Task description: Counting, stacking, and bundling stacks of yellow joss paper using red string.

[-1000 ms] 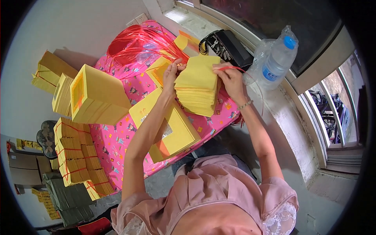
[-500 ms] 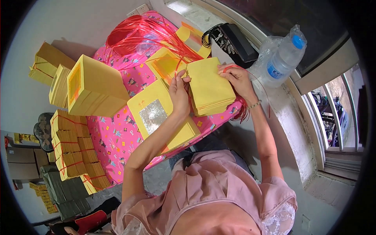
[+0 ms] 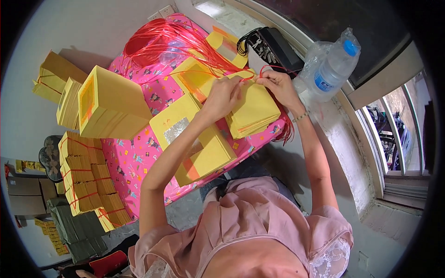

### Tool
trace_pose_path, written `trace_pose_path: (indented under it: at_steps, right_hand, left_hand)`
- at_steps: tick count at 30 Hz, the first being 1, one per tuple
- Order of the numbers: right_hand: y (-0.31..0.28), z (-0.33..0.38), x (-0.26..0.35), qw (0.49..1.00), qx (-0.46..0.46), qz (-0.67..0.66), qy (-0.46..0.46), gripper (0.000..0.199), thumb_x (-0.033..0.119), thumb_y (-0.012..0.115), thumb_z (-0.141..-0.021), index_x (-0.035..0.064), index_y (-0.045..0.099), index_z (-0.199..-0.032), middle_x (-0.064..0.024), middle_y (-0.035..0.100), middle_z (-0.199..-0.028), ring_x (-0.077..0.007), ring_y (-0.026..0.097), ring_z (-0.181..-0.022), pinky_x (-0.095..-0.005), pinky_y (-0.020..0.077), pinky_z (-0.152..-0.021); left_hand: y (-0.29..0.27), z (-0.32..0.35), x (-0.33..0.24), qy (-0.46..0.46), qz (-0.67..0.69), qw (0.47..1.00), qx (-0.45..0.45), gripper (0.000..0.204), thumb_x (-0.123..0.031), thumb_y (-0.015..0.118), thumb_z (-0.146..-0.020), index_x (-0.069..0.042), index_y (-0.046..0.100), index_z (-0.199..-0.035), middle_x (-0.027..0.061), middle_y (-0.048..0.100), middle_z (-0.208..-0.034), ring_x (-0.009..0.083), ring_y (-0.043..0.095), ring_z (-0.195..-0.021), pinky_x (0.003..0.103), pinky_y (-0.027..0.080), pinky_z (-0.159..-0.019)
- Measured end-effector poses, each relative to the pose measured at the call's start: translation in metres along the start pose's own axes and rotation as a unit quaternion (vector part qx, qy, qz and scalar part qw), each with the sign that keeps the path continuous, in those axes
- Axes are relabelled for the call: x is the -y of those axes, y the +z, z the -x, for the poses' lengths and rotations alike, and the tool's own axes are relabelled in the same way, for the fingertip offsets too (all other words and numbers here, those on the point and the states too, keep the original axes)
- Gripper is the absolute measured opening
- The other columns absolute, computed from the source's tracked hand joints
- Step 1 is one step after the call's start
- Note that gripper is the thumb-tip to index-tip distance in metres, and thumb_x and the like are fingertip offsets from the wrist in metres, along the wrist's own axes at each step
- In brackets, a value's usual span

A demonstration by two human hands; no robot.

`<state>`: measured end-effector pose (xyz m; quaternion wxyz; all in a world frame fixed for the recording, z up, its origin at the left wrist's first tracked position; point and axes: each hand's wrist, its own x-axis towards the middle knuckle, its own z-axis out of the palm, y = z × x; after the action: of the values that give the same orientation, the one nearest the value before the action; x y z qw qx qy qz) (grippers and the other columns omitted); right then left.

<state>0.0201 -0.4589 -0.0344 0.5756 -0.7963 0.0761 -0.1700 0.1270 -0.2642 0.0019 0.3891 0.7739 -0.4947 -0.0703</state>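
A thick stack of yellow paper sheets point(image 3: 254, 111) lies at the table's right edge under both my hands. A thin red plastic string point(image 3: 248, 77) runs over its far edge. My left hand point(image 3: 225, 96) is closed on one part of the string, above the stack's left side. Pinched in my right hand point(image 3: 278, 87) is another part, with a loop rising beyond the fingers. The hands are a short gap apart. Left of the stack lies a pile of yellow sheets with a silver foil square point(image 3: 176, 130), partly covered by my left forearm.
The table has a pink patterned cloth point(image 3: 132, 171). A big bundle of red string point(image 3: 157, 44) lies at the back. Tall yellow paper stacks point(image 3: 113, 104) and red-tied bundles point(image 3: 83, 173) line the left side. On the right sill stand a water bottle point(image 3: 336, 69) and a black bag point(image 3: 280, 48).
My left hand has moved right and up over the stack, closer to my right hand. Both hands now hold the red string together near the stack's far edge.
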Motion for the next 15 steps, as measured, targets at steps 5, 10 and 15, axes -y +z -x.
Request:
trace_pose_path:
  at_steps: [5,10,15]
  right_hand:
    - [-0.004,-0.005,0.016,0.996,-0.011,0.027,-0.078,0.016,0.01,0.066,-0.09,-0.0054,0.063,-0.084,-0.003,0.063,-0.086,-0.0059,0.055,-0.08,-0.022,0.0461,-0.072]
    - [0.005,-0.01,0.047,0.97,-0.07,0.122,-0.2,0.013,0.009,0.068,-0.087,-0.0031,0.067,-0.087,-0.0062,0.063,-0.08,-0.0122,0.06,-0.075,-0.0259,0.0474,-0.067]
    - [0.021,0.005,0.069,0.957,-0.047,0.216,-0.19,0.013,0.01,0.067,-0.082,0.0025,0.07,-0.092,-0.0119,0.065,-0.086,-0.0275,0.065,-0.078,-0.0321,0.0505,-0.069]
  left_hand:
    - [0.008,-0.01,-0.001,-0.025,0.002,0.995,0.099,0.025,-0.023,0.044,-0.1,-0.005,0.059,-0.106,0.0133,0.065,-0.074,0.0331,0.065,-0.068,0.043,0.048,-0.064]
    - [0.026,-0.009,-0.004,-0.009,-0.064,0.998,0.026,0.029,-0.029,0.049,-0.097,-0.002,0.059,-0.096,0.0193,0.065,-0.073,0.0413,0.063,-0.075,0.051,0.048,-0.065]
    - [0.04,-0.01,-0.003,-0.013,-0.112,0.994,0.014,0.03,-0.028,0.055,-0.093,0.0,0.062,-0.083,0.0217,0.064,-0.073,0.0415,0.063,-0.072,0.05,0.047,-0.064]
